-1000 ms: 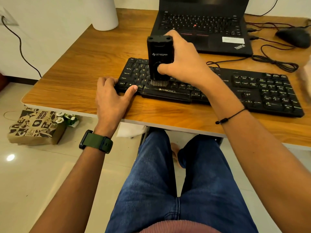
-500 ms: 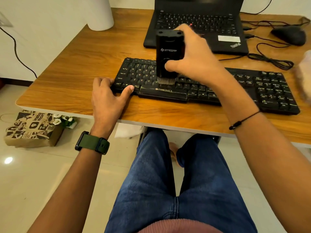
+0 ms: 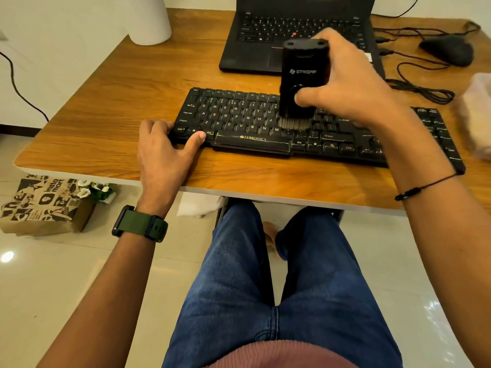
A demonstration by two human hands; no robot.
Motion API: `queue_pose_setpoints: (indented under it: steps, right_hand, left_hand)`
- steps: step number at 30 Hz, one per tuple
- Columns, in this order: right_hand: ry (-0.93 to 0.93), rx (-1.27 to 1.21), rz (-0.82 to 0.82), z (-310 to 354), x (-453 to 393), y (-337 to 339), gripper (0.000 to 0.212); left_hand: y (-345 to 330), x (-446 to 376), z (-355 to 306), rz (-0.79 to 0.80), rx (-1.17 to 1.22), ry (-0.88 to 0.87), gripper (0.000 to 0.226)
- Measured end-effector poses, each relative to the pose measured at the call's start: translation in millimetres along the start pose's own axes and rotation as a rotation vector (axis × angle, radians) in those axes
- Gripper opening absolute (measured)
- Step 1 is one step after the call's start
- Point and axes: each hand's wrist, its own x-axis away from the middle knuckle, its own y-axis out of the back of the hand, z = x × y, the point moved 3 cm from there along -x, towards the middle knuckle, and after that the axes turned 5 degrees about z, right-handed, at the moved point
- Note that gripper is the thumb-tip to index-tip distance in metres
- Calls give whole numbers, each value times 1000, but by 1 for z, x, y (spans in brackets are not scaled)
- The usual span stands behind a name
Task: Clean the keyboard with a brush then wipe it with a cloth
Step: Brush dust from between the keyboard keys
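Black keyboard [image 3: 239,120] lies on the wooden table [image 3: 111,102], near the front edge, running from about the middle toward the right edge, slightly skewed; "ZEBRONICS" printed on the space bar. Right hand [image 3: 348,83] grips the black brush [image 3: 303,81] upright, fingers wrapped round the back of the body, thumb pressed on its front face; logo on the body blurred, reads roughly "STRIFF". Grey bristles [image 3: 293,123] point down and touch the keys around the M and comma area, mid keyboard, just above the space bar. Left hand [image 3: 164,152] rests at the keyboard's front-left corner; thumb straight and lying on the bottom row near the Alt key, fingers bent over the left end of the board, palm on the table; it braces more than grips, nothing held inside it. Green-strapped watch [image 3: 140,224] on the left wrist; thin black cord bracelet [image 3: 422,188] on the right wrist. Pale cloth [image 3: 478,115] at the right edge of the table, blurred, cut off by the frame. Open black laptop [image 3: 265,41] at the back edge, behind the keyboard; black mouse [image 3: 449,49] near the back-right corner with black cables [image 3: 414,86] looped beside it; white roll [image 3: 151,19] at the back-left corner. Printed paper bag [image 3: 39,205] on the floor under the front-left corner; blue jeans [image 3: 265,288] below the front edge.
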Motion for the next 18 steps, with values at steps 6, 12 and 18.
queue_pose_setpoints:
  steps: [6,12,18]
  right_hand:
    - [14,-41,49,8,-9,-20,47]
    - [-93,-46,-16,-28,19,4,56]
    - [-44,-57,-80,-17,22,19,57]
  left_hand:
    - [0,-1,0,-8,-14,6,56]
    - [-1,1,-1,-11,-17,7,59]
    - [0,1,-2,-16,-21,0,59]
